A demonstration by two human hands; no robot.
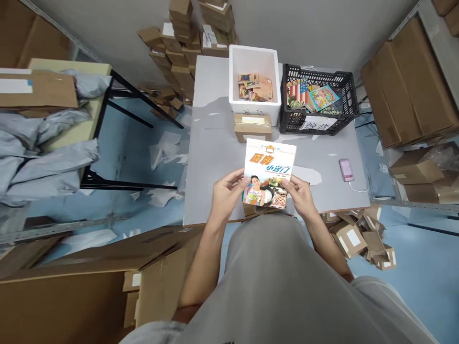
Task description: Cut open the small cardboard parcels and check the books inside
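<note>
Between my two hands I hold a book (268, 174) with a white cover, orange and blue lettering and food pictures, its front facing me. My left hand (229, 188) grips its left edge, thumb on the cover. On the opposite edge my right hand (299, 193) does the same near the lower corner. Just beyond the book, a small taped cardboard box (253, 127) stands on the grey table (215, 162). Part of another brown box shows below the book, mostly hidden.
A white foam box (234, 95) with booklets stands at the back, beside a black crate (308, 125) holding books. A phone (346, 170) with a cable lies at right. Cardboard boxes (182, 62) pile up behind; grey parcels (46, 162) fill a left shelf. A large open carton (161, 282) is lower left.
</note>
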